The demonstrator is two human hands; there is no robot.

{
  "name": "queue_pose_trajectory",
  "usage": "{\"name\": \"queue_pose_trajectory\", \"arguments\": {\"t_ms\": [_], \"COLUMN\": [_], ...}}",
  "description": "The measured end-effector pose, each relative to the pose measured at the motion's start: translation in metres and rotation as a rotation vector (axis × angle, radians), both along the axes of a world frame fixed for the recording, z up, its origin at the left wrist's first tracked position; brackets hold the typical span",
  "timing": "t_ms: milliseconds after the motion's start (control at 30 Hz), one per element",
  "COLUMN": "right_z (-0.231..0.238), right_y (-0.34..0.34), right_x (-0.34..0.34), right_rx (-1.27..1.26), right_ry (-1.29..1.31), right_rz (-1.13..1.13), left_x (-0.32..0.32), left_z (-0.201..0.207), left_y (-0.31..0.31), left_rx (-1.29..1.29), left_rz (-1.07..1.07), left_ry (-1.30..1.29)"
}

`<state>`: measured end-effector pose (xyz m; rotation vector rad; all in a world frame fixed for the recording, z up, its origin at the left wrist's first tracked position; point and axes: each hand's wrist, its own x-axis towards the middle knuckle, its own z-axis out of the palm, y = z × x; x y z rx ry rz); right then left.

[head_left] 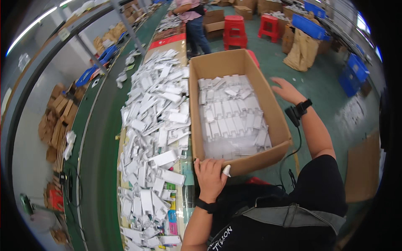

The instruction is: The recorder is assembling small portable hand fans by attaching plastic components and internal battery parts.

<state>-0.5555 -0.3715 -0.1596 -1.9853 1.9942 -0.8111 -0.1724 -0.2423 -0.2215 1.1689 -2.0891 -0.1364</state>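
Observation:
A brown cardboard box [236,166] stands open-topped right beside the heaped table edge. Inside it, rows of white plastic parts [228,125] lie on clear plastic film, with some loose ones on top. My left hand [210,178] is closed over the box's near left rim, fingers hooked across the edge. Something white covers its thumb tip. Off the box's right wall, my right hand [287,90] holds nothing, its fingers stretched out and slightly apart from the cardboard. Many white plastic parts [150,104] lie in a long loose heap on the table.
A green conveyor belt [102,150] runs along the left. Beyond the box are red stools [234,32], a person [194,25] at the table, blue bins [307,26] and a tan sack [302,50]. A cable [296,146] hangs from my right wrist.

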Motion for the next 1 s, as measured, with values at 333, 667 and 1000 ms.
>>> {"name": "queue_pose_trajectory", "arguments": {"t_ms": [333,667,1000], "right_z": [-0.193,-0.115,0.004], "right_y": [0.147,0.149,0.093], "right_x": [0.01,-0.121,0.103], "right_rx": [0.581,0.045,-0.07], "right_ry": [-1.663,-1.849,0.053], "right_rz": [-0.468,-0.062,0.592], "left_x": [-0.002,0.003,0.0], "left_z": [-0.012,-0.008,-0.003], "left_y": [0.005,0.005,0.006], "left_rx": [-0.034,-0.025,0.001], "left_rz": [0.02,0.0,-0.018], "left_ry": [-0.064,-0.043,-0.072]}}
